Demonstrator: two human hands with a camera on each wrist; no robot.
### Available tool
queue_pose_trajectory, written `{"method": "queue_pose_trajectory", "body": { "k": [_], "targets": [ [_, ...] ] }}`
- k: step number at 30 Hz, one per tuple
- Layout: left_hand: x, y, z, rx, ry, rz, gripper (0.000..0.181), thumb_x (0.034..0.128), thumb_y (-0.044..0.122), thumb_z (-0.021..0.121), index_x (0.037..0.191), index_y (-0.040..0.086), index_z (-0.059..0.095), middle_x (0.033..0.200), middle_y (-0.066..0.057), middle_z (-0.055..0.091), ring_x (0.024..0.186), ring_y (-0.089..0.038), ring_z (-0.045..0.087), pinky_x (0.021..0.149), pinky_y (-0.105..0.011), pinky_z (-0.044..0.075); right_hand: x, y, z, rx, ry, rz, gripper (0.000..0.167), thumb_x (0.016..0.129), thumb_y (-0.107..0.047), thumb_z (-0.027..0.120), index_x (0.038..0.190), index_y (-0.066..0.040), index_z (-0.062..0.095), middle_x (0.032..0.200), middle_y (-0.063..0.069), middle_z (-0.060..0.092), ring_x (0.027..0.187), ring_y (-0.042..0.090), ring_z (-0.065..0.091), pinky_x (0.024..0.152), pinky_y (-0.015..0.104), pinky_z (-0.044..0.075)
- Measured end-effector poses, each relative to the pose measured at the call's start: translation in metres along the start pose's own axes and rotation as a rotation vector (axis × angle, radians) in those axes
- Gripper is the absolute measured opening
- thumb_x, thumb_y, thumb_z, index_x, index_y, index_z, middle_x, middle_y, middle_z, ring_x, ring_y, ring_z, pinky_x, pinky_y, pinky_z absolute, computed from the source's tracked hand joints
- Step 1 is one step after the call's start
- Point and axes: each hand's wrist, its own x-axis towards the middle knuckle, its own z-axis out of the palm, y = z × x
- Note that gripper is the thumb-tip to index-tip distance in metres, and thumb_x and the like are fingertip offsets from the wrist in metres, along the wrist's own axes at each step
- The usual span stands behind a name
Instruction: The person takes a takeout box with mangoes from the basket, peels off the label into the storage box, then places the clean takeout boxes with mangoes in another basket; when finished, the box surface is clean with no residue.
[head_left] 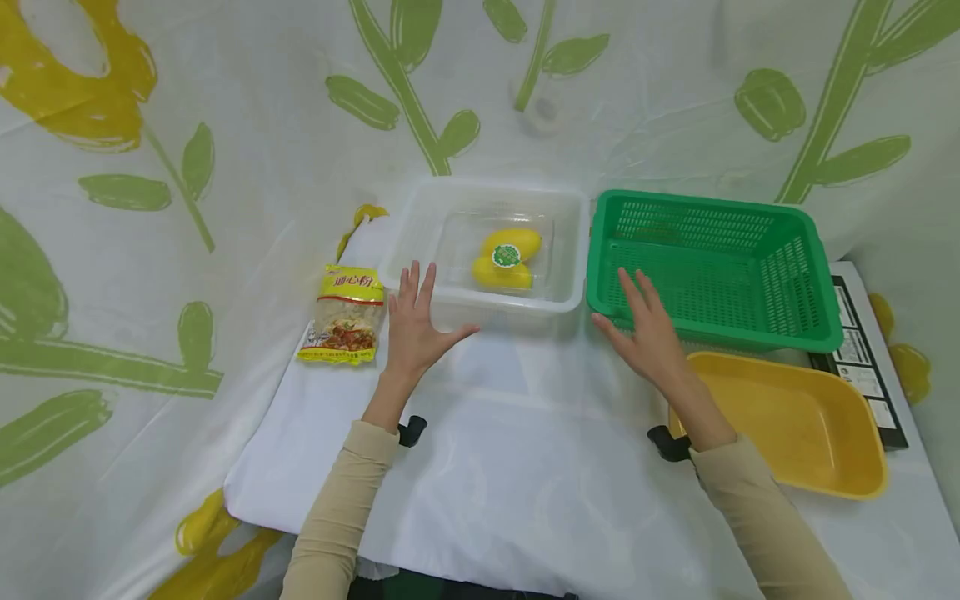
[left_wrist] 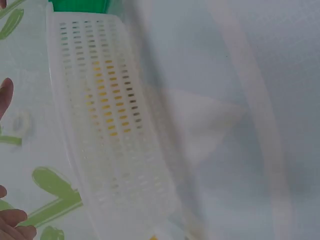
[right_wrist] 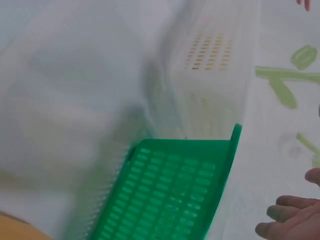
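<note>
My left hand (head_left: 416,329) is open with spread fingers, its fingertips over the front left corner of a white plastic basket (head_left: 510,302). Inside that basket lies a clear plastic box (head_left: 459,250) holding two yellow mango-like fruits (head_left: 512,242) with a round green and white label (head_left: 506,256). On the other side, my right hand (head_left: 648,342) spreads open over the front left part of a green basket (head_left: 780,336). Both hands hold nothing. In the left wrist view, yellow shows through the slots of the white basket (left_wrist: 145,165); only fingertips appear at the left edge.
A yellow bag of macaroni (head_left: 347,317) lies left of the white basket. Front right stands a yellow basin (head_left: 780,425), partly behind my right forearm. A black and white panel (head_left: 862,358) lies at the right edge of the white-covered table (head_left: 525,467). A patterned cloth hangs behind.
</note>
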Motion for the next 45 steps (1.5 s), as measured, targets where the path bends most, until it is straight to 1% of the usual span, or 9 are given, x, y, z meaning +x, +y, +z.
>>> {"method": "queue_pose_trajectory", "body": {
  "k": [6,14,19,24,29,32,37,41,45],
  "targets": [
    [0.009,-0.012,0.0,-0.06,0.047,-0.012,0.116,0.0609,0.045,0.089,0.15,0.002,0.028,0.153,-0.024,0.033,0.143,-0.04,0.029,0.115,-0.057,0.028,0.015,-0.009,0.006,0.041,0.051,-0.008,0.074,0.096,-0.038,0.056,0.154,-0.009,0.021,0.157,0.026,0.019,0.141,0.05,0.023,0.108,0.071,0.024],
    [0.024,-0.03,-0.004,-0.08,0.031,-0.082,0.112,0.0628,0.043,0.088,0.148,-0.001,0.031,0.152,-0.022,0.035,0.143,-0.038,0.03,0.113,-0.051,0.035,0.039,-0.022,0.017,0.074,0.026,0.023,0.072,0.096,-0.038,0.055,0.153,-0.006,0.023,0.156,0.024,0.024,0.143,0.044,0.023,0.113,0.065,0.024],
    [0.032,-0.043,-0.004,-0.101,0.017,-0.146,0.114,0.0628,0.042,0.089,0.149,-0.001,0.028,0.154,-0.021,0.032,0.146,-0.035,0.025,0.117,-0.049,0.03,0.058,-0.031,0.029,0.151,0.0,0.032,0.071,0.096,-0.034,0.055,0.151,-0.002,0.025,0.155,0.022,0.028,0.145,0.039,0.023,0.117,0.057,0.023],
    [0.036,-0.055,-0.003,-0.1,-0.035,-0.225,0.116,0.0654,0.046,0.086,0.151,0.0,0.023,0.157,-0.017,0.027,0.148,-0.031,0.02,0.119,-0.046,0.025,0.076,-0.037,0.043,0.151,-0.053,0.098,0.071,0.098,-0.036,0.052,0.152,-0.001,0.022,0.155,0.022,0.028,0.145,0.038,0.024,0.118,0.053,0.024],
    [0.037,-0.066,0.0,-0.093,-0.071,-0.285,0.116,0.0672,0.049,0.084,0.151,0.0,0.022,0.158,-0.018,0.025,0.148,-0.031,0.02,0.12,-0.046,0.025,0.088,-0.041,0.058,0.128,-0.099,0.164,0.073,0.098,-0.039,0.05,0.152,-0.001,0.019,0.157,0.02,0.025,0.146,0.036,0.024,0.119,0.051,0.024],
    [0.038,-0.073,0.002,-0.099,-0.096,-0.311,0.117,0.0677,0.05,0.083,0.152,-0.001,0.019,0.159,-0.019,0.021,0.149,-0.031,0.017,0.12,-0.047,0.023,0.093,-0.041,0.065,0.11,-0.108,0.173,0.073,0.098,-0.039,0.05,0.153,-0.001,0.019,0.158,0.019,0.025,0.146,0.035,0.024,0.119,0.05,0.025],
    [0.044,-0.082,0.0,-0.079,-0.157,-0.347,0.121,0.0684,0.051,0.082,0.153,-0.001,0.013,0.161,-0.018,0.011,0.15,-0.032,0.01,0.121,-0.049,0.02,0.101,-0.045,0.071,0.131,-0.117,0.17,0.073,0.097,-0.037,0.051,0.152,-0.001,0.019,0.157,0.019,0.025,0.146,0.035,0.025,0.119,0.049,0.025],
    [0.049,-0.084,-0.002,-0.081,-0.204,-0.372,0.123,0.0694,0.054,0.08,0.154,0.002,0.009,0.162,-0.016,0.007,0.15,-0.031,0.007,0.121,-0.049,0.017,0.106,-0.047,0.074,0.137,-0.131,0.167,0.072,0.098,-0.034,0.051,0.151,0.002,0.019,0.157,0.021,0.025,0.146,0.035,0.023,0.12,0.047,0.023],
    [0.053,-0.084,-0.002,-0.096,-0.238,-0.379,0.122,0.0699,0.056,0.079,0.154,0.003,0.009,0.163,-0.014,0.006,0.151,-0.029,0.006,0.122,-0.048,0.015,0.114,-0.046,0.077,0.084,-0.173,0.184,0.071,0.099,-0.031,0.048,0.151,0.006,0.016,0.156,0.025,0.022,0.147,0.037,0.02,0.121,0.046,0.02]
  ]
}}
